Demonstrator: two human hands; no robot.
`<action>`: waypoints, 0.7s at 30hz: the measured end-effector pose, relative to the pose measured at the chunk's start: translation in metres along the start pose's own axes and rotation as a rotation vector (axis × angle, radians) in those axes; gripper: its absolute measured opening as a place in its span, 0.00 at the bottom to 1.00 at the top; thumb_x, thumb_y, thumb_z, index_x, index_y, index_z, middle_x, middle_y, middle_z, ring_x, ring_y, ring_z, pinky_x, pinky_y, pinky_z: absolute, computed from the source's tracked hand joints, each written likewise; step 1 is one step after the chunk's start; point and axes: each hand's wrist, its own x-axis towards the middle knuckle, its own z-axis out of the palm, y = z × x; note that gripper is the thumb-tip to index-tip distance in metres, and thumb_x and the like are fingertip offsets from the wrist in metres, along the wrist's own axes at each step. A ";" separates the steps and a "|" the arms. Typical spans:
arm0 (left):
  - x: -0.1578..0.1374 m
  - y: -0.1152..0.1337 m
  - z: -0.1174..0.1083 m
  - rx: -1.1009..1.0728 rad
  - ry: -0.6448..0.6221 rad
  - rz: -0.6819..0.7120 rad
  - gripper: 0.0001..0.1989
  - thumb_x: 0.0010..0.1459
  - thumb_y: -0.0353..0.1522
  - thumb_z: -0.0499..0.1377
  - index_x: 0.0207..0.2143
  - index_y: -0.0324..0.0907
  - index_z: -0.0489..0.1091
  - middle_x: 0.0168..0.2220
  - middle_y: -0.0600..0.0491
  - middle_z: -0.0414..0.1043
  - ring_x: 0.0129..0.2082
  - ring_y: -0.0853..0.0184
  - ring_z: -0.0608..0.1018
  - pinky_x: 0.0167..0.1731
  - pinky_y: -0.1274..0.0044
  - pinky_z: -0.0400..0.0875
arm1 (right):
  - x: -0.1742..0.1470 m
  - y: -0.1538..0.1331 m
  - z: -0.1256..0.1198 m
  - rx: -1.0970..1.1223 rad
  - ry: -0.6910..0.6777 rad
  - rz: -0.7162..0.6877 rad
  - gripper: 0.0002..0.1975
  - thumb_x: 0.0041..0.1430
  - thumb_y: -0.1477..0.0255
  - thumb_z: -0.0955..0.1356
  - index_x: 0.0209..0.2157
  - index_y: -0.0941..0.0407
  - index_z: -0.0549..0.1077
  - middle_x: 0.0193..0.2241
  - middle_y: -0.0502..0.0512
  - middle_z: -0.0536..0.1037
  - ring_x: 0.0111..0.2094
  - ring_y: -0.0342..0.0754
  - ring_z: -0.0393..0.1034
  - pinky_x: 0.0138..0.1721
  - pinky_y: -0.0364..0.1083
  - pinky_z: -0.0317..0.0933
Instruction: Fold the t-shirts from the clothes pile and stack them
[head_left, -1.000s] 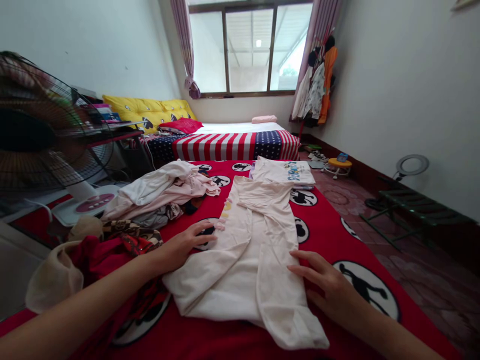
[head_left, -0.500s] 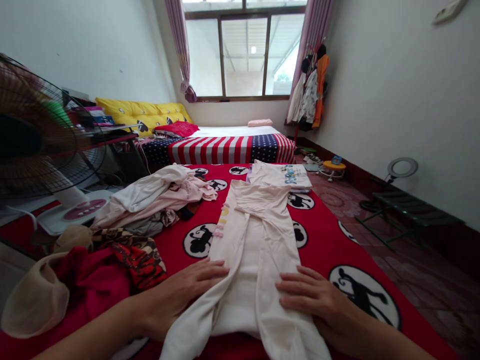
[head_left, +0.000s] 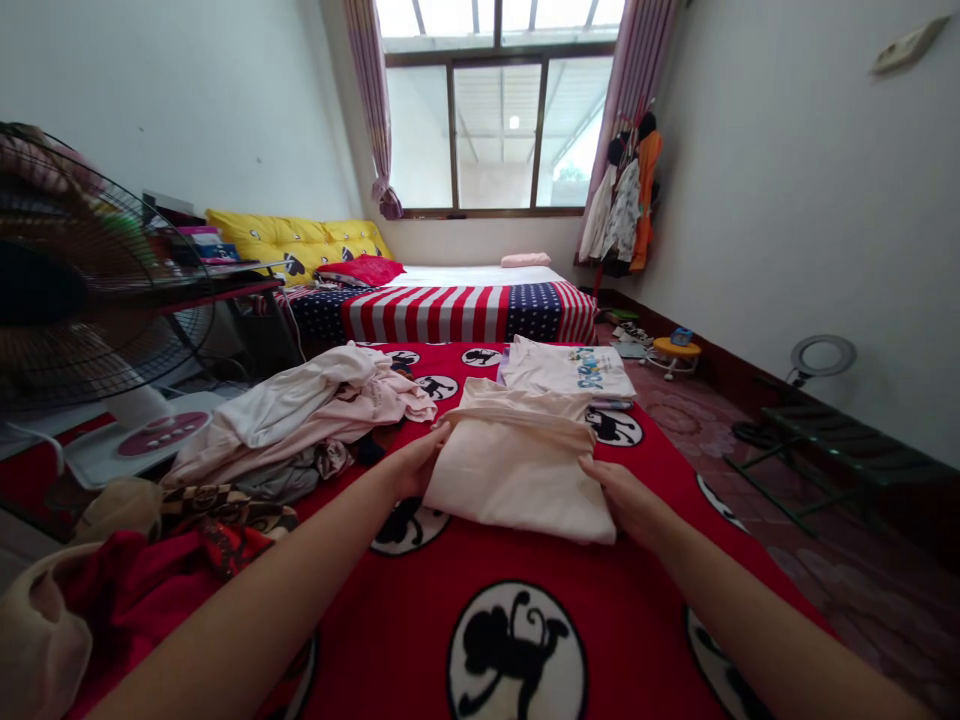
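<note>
A pale pink garment (head_left: 517, 460) lies folded in half on the red blanket with black monkey prints (head_left: 525, 620). My left hand (head_left: 417, 462) rests against its left edge, fingers pinching the cloth. My right hand (head_left: 621, 492) presses on its right edge, fingers closed around the fold. Just behind it lies a folded white shirt with a blue print (head_left: 568, 368).
A heap of unfolded clothes (head_left: 300, 410) sits to the left, with red and patterned items (head_left: 157, 560) nearer me. A standing fan (head_left: 82, 300) is at far left. A striped bed (head_left: 457, 305) lies behind, a folding rack (head_left: 832, 430) at right.
The long garment's near half has been folded away from me onto its far half. Both hands moved forward with it to the garment's sides.
</note>
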 end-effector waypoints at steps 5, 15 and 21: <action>-0.012 -0.029 0.000 -0.147 -0.011 0.009 0.29 0.50 0.54 0.59 0.38 0.36 0.73 0.34 0.45 0.78 0.36 0.59 0.79 0.36 0.73 0.72 | -0.006 0.032 -0.010 -0.034 -0.014 -0.120 0.22 0.45 0.63 0.73 0.43 0.57 0.72 0.39 0.60 0.80 0.38 0.55 0.76 0.35 0.49 0.70; -0.026 -0.025 0.017 0.004 0.152 0.213 0.30 0.36 0.46 0.70 0.39 0.35 0.75 0.34 0.48 0.78 0.30 0.65 0.76 0.27 0.80 0.65 | -0.011 0.019 -0.004 -0.126 0.018 -0.112 0.24 0.40 0.61 0.73 0.40 0.57 0.74 0.34 0.57 0.80 0.30 0.53 0.73 0.26 0.46 0.64; -0.017 -0.030 0.012 0.020 0.284 0.165 0.33 0.37 0.48 0.69 0.41 0.35 0.73 0.38 0.45 0.77 0.36 0.60 0.77 0.26 0.78 0.66 | -0.004 0.006 -0.018 -0.790 0.299 -0.416 0.17 0.49 0.57 0.67 0.32 0.56 0.74 0.31 0.57 0.77 0.29 0.51 0.70 0.29 0.48 0.61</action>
